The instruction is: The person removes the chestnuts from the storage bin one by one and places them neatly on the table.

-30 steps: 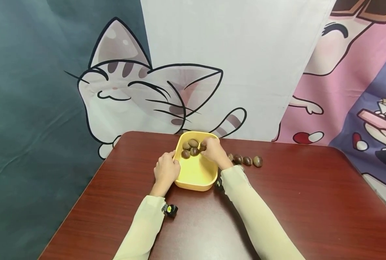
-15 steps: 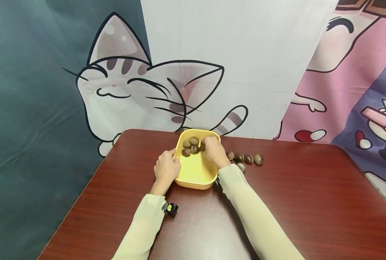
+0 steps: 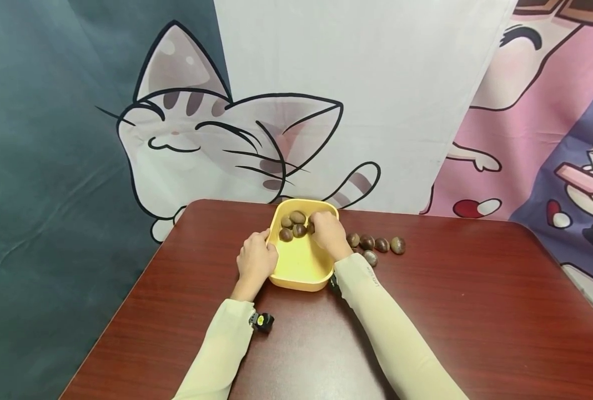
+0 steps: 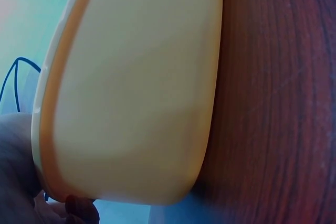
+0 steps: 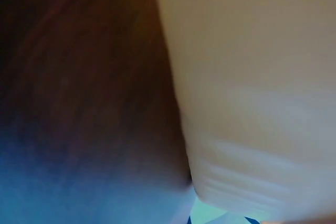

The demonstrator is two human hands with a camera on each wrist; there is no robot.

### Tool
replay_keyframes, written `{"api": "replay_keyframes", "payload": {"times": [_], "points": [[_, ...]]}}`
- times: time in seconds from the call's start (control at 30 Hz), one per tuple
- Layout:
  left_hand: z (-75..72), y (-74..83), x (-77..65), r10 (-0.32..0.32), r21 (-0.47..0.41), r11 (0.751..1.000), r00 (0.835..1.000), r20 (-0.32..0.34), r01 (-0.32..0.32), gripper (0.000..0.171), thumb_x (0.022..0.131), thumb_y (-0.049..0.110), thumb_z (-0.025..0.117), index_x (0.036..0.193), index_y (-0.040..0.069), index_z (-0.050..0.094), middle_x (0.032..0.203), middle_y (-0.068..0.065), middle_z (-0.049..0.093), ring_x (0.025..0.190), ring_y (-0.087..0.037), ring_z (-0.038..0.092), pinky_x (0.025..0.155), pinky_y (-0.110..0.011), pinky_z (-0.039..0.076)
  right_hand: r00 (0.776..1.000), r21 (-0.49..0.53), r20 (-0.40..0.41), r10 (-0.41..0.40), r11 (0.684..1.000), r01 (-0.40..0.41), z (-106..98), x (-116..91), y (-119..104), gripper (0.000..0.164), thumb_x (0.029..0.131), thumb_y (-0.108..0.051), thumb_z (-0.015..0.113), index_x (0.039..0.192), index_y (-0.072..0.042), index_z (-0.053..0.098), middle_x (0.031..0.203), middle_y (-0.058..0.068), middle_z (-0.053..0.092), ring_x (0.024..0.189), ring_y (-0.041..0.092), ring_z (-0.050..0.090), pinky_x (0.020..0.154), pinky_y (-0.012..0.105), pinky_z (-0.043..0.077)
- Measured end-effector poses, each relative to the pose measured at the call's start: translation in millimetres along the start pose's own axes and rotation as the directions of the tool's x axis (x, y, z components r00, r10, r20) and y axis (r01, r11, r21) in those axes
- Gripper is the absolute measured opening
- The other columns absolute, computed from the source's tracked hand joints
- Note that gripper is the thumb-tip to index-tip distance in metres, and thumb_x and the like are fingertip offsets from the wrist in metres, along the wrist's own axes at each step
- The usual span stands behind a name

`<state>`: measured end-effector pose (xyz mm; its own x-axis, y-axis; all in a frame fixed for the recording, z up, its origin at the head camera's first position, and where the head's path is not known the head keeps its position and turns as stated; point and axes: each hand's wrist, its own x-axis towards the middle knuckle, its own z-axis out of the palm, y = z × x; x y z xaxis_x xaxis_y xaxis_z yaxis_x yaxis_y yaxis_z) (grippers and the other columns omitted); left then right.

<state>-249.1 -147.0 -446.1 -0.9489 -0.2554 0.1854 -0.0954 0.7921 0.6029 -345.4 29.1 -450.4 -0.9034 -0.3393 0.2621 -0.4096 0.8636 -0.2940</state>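
A yellow plastic tub [image 3: 301, 286] stands on the table, and several chestnuts [image 3: 286, 234] are gathered at its far end. At the tub's left side my left hand [image 3: 255, 258] grips the rim; the left wrist view shows the tub's outer wall [image 4: 131, 93] close up, with the fingers at its rim. My right hand [image 3: 328, 233] reaches over the right rim, its curled fingers pinching a partly hidden chestnut [image 3: 311, 226] beside the others. The tub's pale wall [image 5: 252, 77] fills much of the right wrist view, where the fingers do not show.
To the right of the tub, several more chestnuts [image 3: 382, 244] lie in a loose row on the reddish-brown table [image 3: 456, 300], with one [image 3: 370, 258] nearer the right sleeve. A cloth backdrop [image 3: 386, 83] with cartoon cats hangs behind the table's far edge.
The head view has shifted slightly. My right forearm has moved a little left, uncovering more of the chestnuts beside the tub. The left hand stays on the rim, and the right hand stays inside the tub.
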Motion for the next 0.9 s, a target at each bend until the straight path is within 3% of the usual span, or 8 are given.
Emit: {"api": "replay_keyframes", "payload": {"times": [0.23,0.47,0.63,0.9], "points": [[-0.7,0.2,-1.4,-0.004,0.002,1.000,1.000,0.010,0.004,0.043,0.096,0.015,0.053,0.138,0.017,0.062,0.123,-0.009,0.065,0.099,-0.040,0.065,0.072,-0.056,0.051,1.000,0.066,-0.009,0.030,0.997,-0.029,-0.7,-1.7,1.3,0.015,0.077,0.001,0.075,0.085,-0.007,0.065,0.080,0.005,0.061,0.072,0.022,0.056,0.063,0.037,0.048],[-1.4,0.4,-1.3,0.002,0.008,1.000,1.000,0.006,-0.003,0.043,0.096,0.015,0.052,0.138,0.016,0.062,0.124,-0.010,0.065,0.098,-0.041,0.065,0.072,-0.056,0.051,0.999,0.103,-0.038,0.028,0.994,-0.024,-2.7,-2.2,2.9,0.048,0.079,-0.006,0.078,0.125,-0.006,0.063,0.107,0.014,0.071,0.098,0.032,0.067,0.082,0.044,0.054],[-1.5,1.0,-0.8,0.006,0.009,1.000,1.000,0.005,-0.006,0.043,0.096,0.015,0.052,0.138,0.016,0.062,0.124,-0.010,0.064,0.097,-0.041,0.065,0.071,-0.055,0.051,0.999,0.143,-0.052,0.017,0.990,-0.010,-5.9,-1.5,3.2,0.052,0.079,-0.008,0.077,0.129,-0.007,0.062,0.106,0.014,0.071,0.097,0.032,0.066,0.083,0.045,0.053],[-0.7,0.0,-1.9,0.008,0.003,1.000,1.000,0.001,-0.008,0.043,0.096,0.014,0.052,0.138,0.017,0.062,0.123,-0.010,0.065,0.096,-0.040,0.065,0.070,-0.055,0.051,0.996,0.263,-0.083,-0.018,0.964,0.039,-4.1,-0.6,9.2,0.051,0.082,-0.016,0.079,0.131,-0.013,0.064,0.090,0.005,0.070,0.079,0.023,0.062,0.079,0.043,0.051]]}}
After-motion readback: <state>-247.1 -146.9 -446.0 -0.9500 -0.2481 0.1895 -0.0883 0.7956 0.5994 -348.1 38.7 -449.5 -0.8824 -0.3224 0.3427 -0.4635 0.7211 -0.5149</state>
